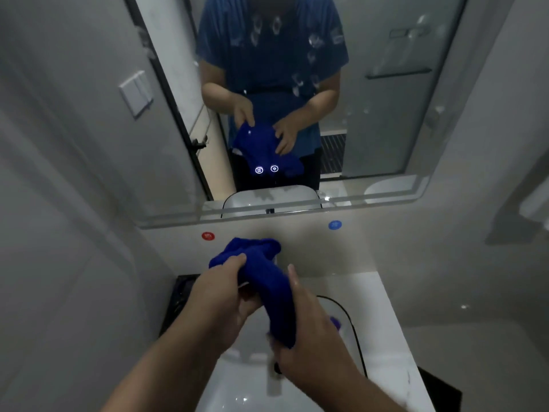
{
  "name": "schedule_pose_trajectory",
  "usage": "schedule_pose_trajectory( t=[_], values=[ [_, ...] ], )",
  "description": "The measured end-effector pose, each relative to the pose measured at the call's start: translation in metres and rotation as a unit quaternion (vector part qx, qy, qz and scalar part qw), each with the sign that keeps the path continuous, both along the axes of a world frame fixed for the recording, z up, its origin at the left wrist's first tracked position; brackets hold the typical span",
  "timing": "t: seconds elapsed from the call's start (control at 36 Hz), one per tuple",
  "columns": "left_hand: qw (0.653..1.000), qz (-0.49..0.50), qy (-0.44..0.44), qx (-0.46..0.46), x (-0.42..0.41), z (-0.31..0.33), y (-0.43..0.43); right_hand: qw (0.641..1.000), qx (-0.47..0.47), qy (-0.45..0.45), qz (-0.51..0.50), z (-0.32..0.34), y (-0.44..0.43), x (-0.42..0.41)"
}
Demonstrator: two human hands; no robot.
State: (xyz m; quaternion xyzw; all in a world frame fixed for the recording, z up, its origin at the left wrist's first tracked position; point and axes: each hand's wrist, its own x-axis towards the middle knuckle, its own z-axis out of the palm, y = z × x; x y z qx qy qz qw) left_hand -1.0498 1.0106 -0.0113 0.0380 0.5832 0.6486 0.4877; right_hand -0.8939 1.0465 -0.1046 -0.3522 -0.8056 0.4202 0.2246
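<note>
A dark blue cloth (261, 272) is bunched up in front of me above a white sink (243, 391). My left hand (219, 292) grips its upper part, fingers curled over the fabric. My right hand (306, 331) holds the lower part, with the thumb up along the cloth. The mirror (386, 114) ahead reflects both hands on the cloth and my blue shirt.
Two lit round touch icons (266, 169) glow low on the mirror. A red dot (208, 236) and a blue dot (334, 225) mark the wall under it. A wall switch (136, 93) is at the left. The white counter (395, 322) extends right of the sink.
</note>
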Motion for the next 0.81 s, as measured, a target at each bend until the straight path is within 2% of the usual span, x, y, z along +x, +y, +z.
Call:
schedule_pose_trajectory(
  t=[0.06,0.11,0.17,0.22,0.25,0.31,0.33,0.36,0.44,0.47,0.56,0.61,0.69,0.81],
  values=[
    [0.998,0.0,-0.051,0.03,-0.005,0.004,0.001,0.999,0.006,0.012,-0.05,-0.002,0.004,0.003],
    [0.998,-0.007,-0.052,0.028,-0.008,0.007,0.002,0.996,-0.003,0.003,-0.086,0.002,0.015,0.008],
    [0.999,-0.016,-0.042,0.009,-0.011,0.005,0.003,0.992,-0.079,-0.023,-0.095,0.014,0.028,0.011],
    [0.997,-0.057,0.004,-0.058,-0.011,0.003,0.007,0.978,-0.182,-0.014,-0.104,0.026,0.037,0.014],
    [0.99,-0.091,0.045,-0.098,-0.01,0.001,0.008,0.955,-0.273,0.013,-0.116,0.031,0.04,0.017],
    [0.961,-0.161,0.163,-0.153,-0.004,-0.008,0.006,0.862,-0.477,0.121,-0.121,0.041,0.044,0.02],
    [0.94,-0.195,0.233,-0.157,-0.001,-0.012,0.003,0.82,-0.536,0.166,-0.115,0.045,0.046,0.021],
    [0.919,-0.219,0.291,-0.152,0.004,-0.013,-0.002,0.797,-0.561,0.202,-0.097,0.049,0.047,0.022],
    [0.887,-0.26,0.369,-0.095,0.011,-0.006,-0.02,0.781,-0.555,0.274,-0.08,0.057,0.047,0.023],
    [0.869,-0.295,0.39,-0.073,0.015,-0.005,-0.023,0.762,-0.571,0.297,-0.071,0.059,0.047,0.022],
    [0.774,-0.405,0.475,-0.101,0.021,-0.002,-0.028,0.727,-0.604,0.325,0.042,0.065,0.041,0.02],
    [0.734,-0.407,0.53,-0.122,0.022,-0.003,-0.03,0.739,-0.583,0.335,0.049,0.064,0.041,0.017],
    [0.702,-0.4,0.581,-0.097,0.028,0.0,-0.032,0.743,-0.556,0.372,0.014,0.066,0.044,0.013],
    [0.686,-0.413,0.592,-0.091,0.031,-0.012,-0.028,0.704,-0.591,0.392,0.038,0.071,0.051,0.009]
  ],
)
